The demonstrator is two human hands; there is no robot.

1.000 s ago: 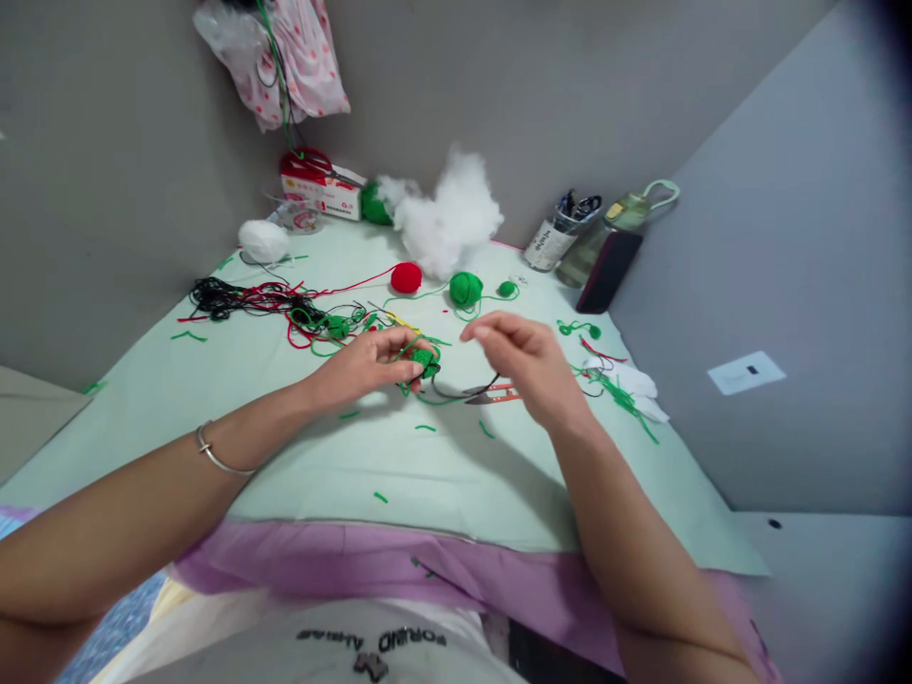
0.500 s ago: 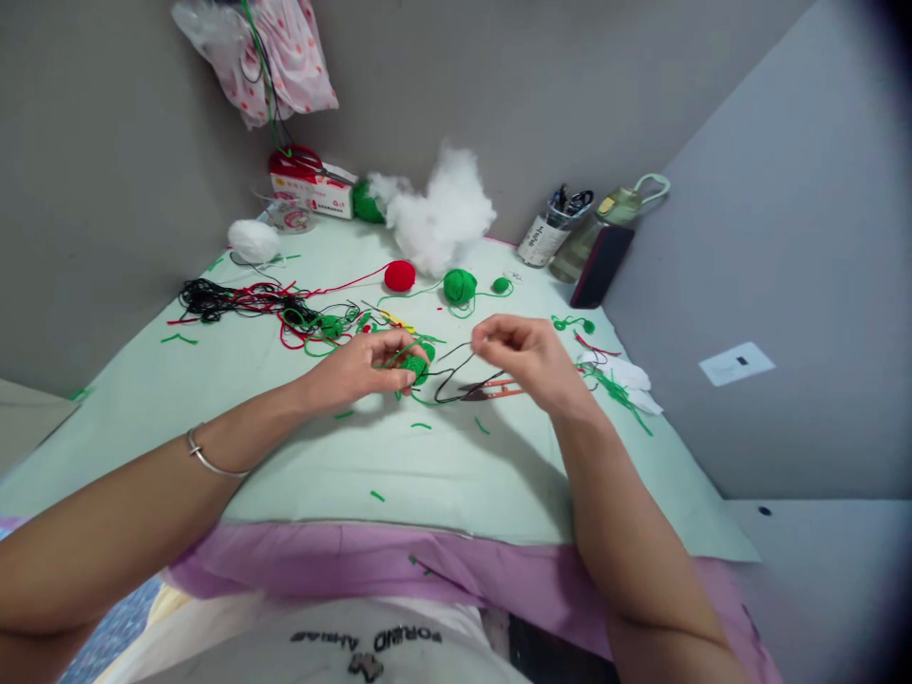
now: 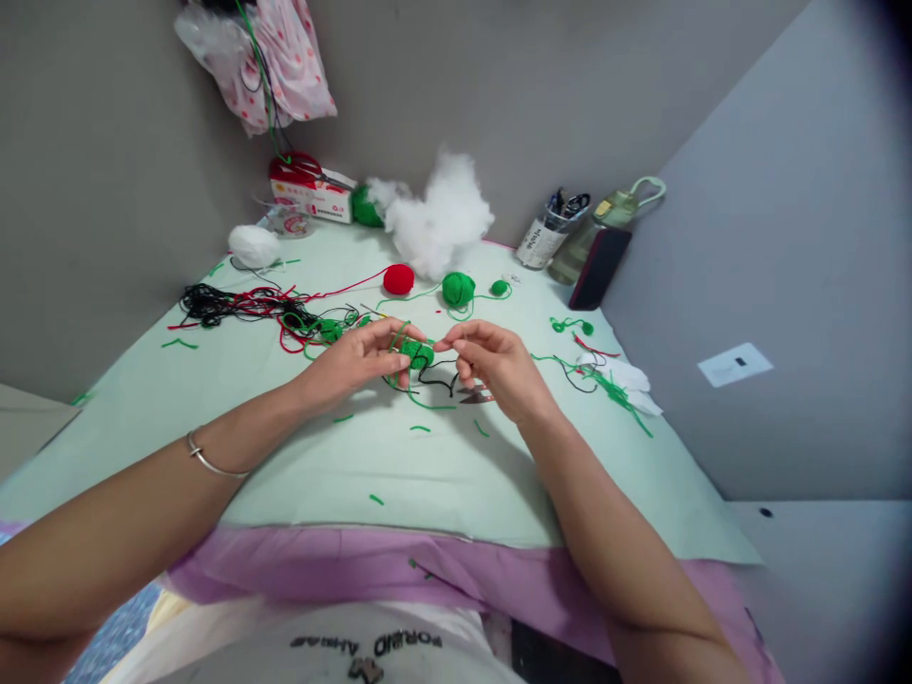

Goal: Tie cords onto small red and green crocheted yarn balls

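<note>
My left hand is closed around a small green crocheted piece, held just above the pale green table cover. My right hand pinches its fingertips together right beside that piece, on what looks like a needle or the end of a black thread that loops down under both hands. Small scissors lie on the cover below my right hand, partly hidden by it. A metal bangle sits on my left wrist.
Behind my hands lie a red yarn ball, a green yarn ball, a tangle of black, red and green yarn, white stuffing, a white yarn ball, a tool jar, a bottle and a dark phone. Yarn scraps lie right.
My right hand, which had drawn the black thread out to the right, has come back left to the green piece. The thread's loop now hangs slack. My left hand barely moved.
</note>
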